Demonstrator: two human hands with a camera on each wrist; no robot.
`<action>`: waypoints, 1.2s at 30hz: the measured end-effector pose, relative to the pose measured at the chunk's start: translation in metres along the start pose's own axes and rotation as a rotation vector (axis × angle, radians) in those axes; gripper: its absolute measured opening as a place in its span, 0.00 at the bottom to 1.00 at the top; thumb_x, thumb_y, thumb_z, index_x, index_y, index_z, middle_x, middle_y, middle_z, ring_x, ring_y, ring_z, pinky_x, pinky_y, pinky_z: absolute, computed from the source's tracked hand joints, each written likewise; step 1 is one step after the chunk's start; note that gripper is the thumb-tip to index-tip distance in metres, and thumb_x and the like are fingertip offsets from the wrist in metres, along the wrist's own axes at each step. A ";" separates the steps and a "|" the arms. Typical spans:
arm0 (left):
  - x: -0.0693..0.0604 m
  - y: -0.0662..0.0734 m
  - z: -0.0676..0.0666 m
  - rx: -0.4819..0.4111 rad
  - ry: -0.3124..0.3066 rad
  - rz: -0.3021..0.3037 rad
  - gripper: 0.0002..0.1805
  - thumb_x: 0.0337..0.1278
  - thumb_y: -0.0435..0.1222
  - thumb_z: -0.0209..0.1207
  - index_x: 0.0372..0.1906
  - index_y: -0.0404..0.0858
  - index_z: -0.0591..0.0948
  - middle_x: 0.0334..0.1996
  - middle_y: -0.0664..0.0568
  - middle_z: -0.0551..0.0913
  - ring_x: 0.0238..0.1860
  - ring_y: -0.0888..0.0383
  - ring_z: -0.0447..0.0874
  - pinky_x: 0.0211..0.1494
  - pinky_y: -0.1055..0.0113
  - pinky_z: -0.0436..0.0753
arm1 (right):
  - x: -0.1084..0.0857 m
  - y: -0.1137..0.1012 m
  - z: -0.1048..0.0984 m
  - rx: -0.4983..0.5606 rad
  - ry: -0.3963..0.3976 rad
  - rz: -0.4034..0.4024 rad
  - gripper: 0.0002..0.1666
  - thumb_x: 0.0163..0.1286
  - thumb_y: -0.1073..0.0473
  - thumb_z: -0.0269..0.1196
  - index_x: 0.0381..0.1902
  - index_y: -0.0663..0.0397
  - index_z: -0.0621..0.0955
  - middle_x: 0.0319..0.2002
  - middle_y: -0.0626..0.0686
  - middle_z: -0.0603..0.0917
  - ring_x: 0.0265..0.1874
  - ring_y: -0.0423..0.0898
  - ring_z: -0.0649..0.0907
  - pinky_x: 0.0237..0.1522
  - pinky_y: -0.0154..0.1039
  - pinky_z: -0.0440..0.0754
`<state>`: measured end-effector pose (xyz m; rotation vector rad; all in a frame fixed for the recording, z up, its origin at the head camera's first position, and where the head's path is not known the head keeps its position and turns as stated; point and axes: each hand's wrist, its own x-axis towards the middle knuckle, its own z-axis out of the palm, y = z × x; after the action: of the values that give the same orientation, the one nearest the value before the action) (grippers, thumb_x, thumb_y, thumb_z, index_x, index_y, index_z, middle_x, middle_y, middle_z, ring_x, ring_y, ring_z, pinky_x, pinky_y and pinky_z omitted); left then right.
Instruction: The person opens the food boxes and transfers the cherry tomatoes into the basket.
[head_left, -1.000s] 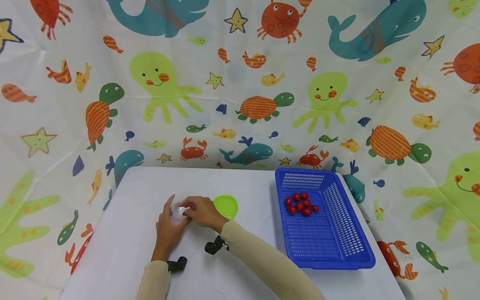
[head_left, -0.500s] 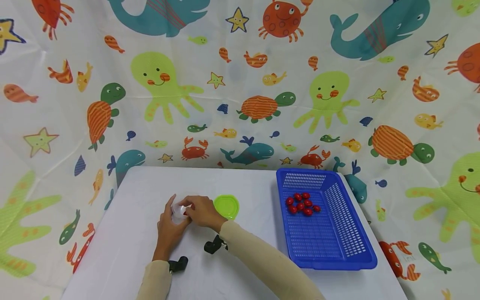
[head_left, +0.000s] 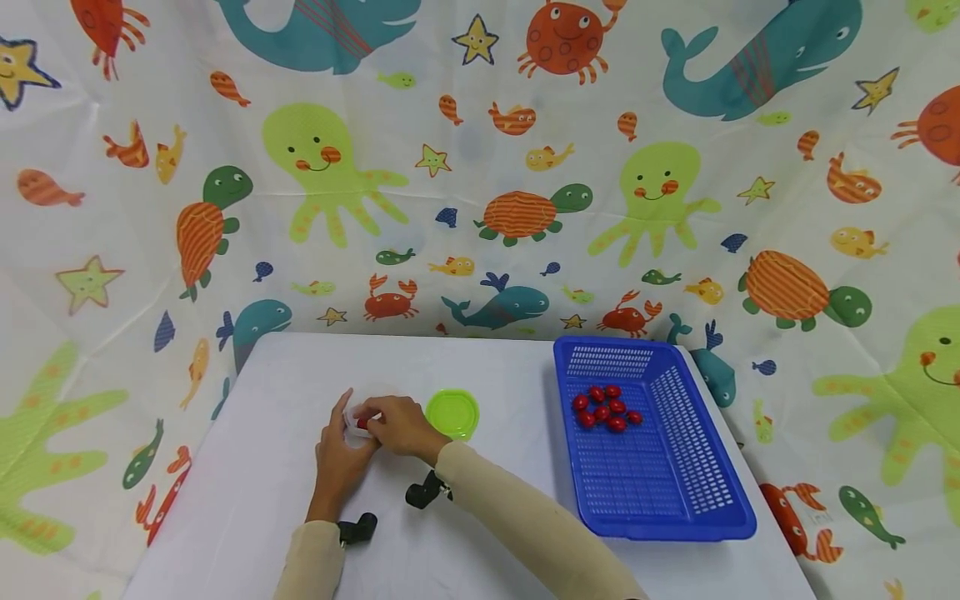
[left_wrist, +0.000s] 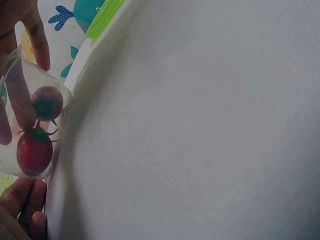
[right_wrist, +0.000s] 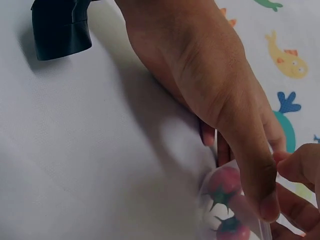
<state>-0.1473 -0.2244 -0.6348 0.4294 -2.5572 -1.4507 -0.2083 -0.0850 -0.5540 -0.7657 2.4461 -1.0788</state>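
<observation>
On the left of the white table, my left hand [head_left: 343,457] holds a small clear plastic container [left_wrist: 55,86], its fingers curled round the side. Two red cherry tomatoes with green stalks show through the wall in the left wrist view: one lower [left_wrist: 34,156], one above it [left_wrist: 48,102]. My right hand [head_left: 402,423] reaches over the rim, with fingertips down inside. Red shows at its thumb and fingers in the head view, and it seems to pinch a cherry tomato [head_left: 363,423]; the fingers partly hide this. A green round lid [head_left: 452,414] lies just right of the container.
A blue perforated basket [head_left: 660,527] stands on the right of the table, with several cherry tomatoes [head_left: 602,412] grouped in its far left part. A sheet printed with sea animals [head_left: 457,200] hangs behind the table [head_left: 420,550].
My right fingers have dipped slightly lower into the container, and more of the red tomato shows at them. The left hand keeps its hold. Lid and basket stay put; the head view shifted slightly.
</observation>
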 end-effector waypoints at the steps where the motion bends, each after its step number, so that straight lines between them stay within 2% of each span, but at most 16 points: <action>1: 0.000 0.000 0.000 -0.002 0.001 0.000 0.54 0.63 0.46 0.72 0.87 0.52 0.53 0.77 0.32 0.69 0.74 0.33 0.64 0.74 0.32 0.58 | 0.001 0.001 0.001 0.000 0.002 -0.001 0.18 0.78 0.62 0.61 0.59 0.42 0.88 0.55 0.44 0.91 0.39 0.34 0.80 0.37 0.25 0.80; 9: 0.000 0.001 0.001 -0.004 0.005 -0.005 0.54 0.63 0.46 0.72 0.87 0.54 0.53 0.77 0.33 0.69 0.74 0.32 0.64 0.75 0.30 0.57 | 0.004 0.005 0.003 0.006 0.042 -0.002 0.18 0.80 0.60 0.62 0.62 0.40 0.86 0.59 0.45 0.90 0.40 0.34 0.79 0.37 0.24 0.81; 14: 0.000 0.001 0.001 0.003 0.000 -0.005 0.54 0.63 0.45 0.72 0.87 0.54 0.52 0.78 0.33 0.68 0.75 0.32 0.64 0.76 0.31 0.57 | 0.009 0.006 0.006 -0.017 0.049 0.016 0.17 0.80 0.59 0.61 0.61 0.39 0.87 0.55 0.43 0.90 0.39 0.34 0.78 0.38 0.24 0.81; 18: 0.000 0.001 0.001 0.010 0.004 0.006 0.54 0.63 0.44 0.72 0.87 0.52 0.53 0.78 0.32 0.68 0.75 0.32 0.64 0.75 0.31 0.57 | 0.013 0.005 0.008 -0.078 0.050 0.017 0.17 0.81 0.59 0.60 0.60 0.38 0.87 0.54 0.42 0.90 0.42 0.35 0.81 0.48 0.31 0.79; 24: 0.001 0.001 0.000 0.011 0.005 0.015 0.53 0.63 0.44 0.71 0.87 0.51 0.53 0.79 0.32 0.67 0.75 0.32 0.64 0.75 0.30 0.57 | 0.018 0.000 0.012 -0.146 0.030 0.067 0.15 0.81 0.57 0.60 0.60 0.37 0.86 0.58 0.40 0.89 0.56 0.38 0.84 0.61 0.45 0.75; 31: 0.000 -0.001 0.001 0.011 0.004 0.020 0.53 0.63 0.44 0.71 0.87 0.51 0.53 0.82 0.35 0.64 0.75 0.33 0.64 0.75 0.32 0.58 | 0.020 -0.005 0.014 -0.191 0.007 0.127 0.17 0.81 0.55 0.61 0.63 0.40 0.84 0.57 0.43 0.89 0.56 0.40 0.84 0.60 0.44 0.75; 36: 0.000 0.001 0.001 0.013 0.002 0.013 0.53 0.64 0.44 0.71 0.87 0.52 0.53 0.81 0.34 0.64 0.75 0.33 0.63 0.76 0.31 0.57 | 0.023 -0.003 0.014 -0.160 0.015 0.133 0.18 0.80 0.55 0.60 0.64 0.42 0.84 0.58 0.43 0.89 0.56 0.40 0.84 0.59 0.43 0.73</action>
<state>-0.1478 -0.2232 -0.6348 0.4156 -2.5645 -1.4287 -0.2186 -0.1079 -0.5632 -0.6326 2.5789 -0.8521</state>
